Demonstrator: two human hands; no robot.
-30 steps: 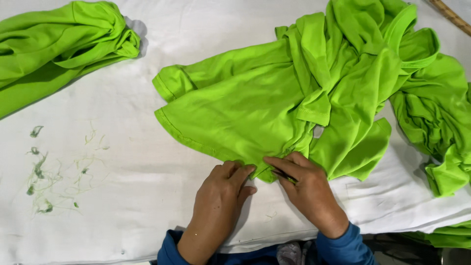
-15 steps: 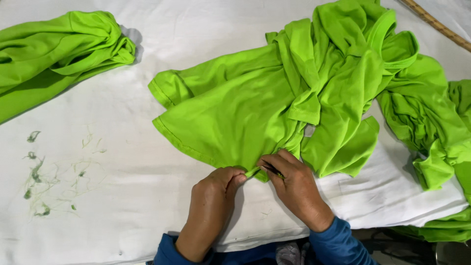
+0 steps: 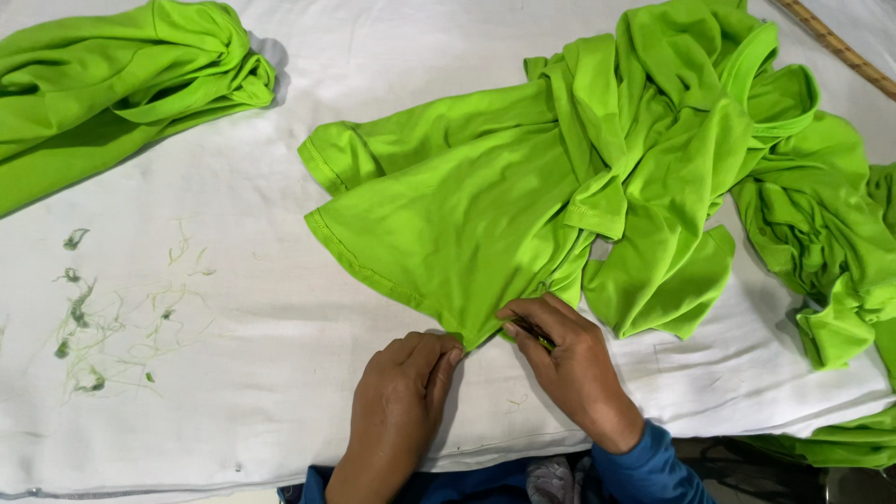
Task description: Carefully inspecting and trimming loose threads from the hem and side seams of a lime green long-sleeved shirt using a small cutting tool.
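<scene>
Scene: a person works bare-handed at a table spread with a white cloth cover (image 3: 280, 392), seen from a head-worn camera.
Garment: a crumpled bright-green knit shirt (image 3: 485, 205) lies across the middle of the cloth, its stitched hem running down to a corner at the near edge, right between the two hands.
Left hand: the left hand (image 3: 397, 401) pinches that hem corner with its fingertips, the palm resting on the cloth.
Right hand: the right hand (image 3: 565, 359) is closed round a small slim dark tool (image 3: 532, 329), its point touching the hem just beside the corner; what kind of tool cannot be told.
Step in hand: by the look of it, loose thread ends are being trimmed at the hem corner.
Next move calls for: a taut hem and a fine, shallow touch of the tool, so only thread is caught and not the knit.
Nearby: a bundled green garment (image 3: 121, 84) at far left, more green cloth (image 3: 831, 261) at right, green thread scraps (image 3: 93, 317) scattered on the cover, and a wooden measuring stick (image 3: 840, 47) in the far right corner.
</scene>
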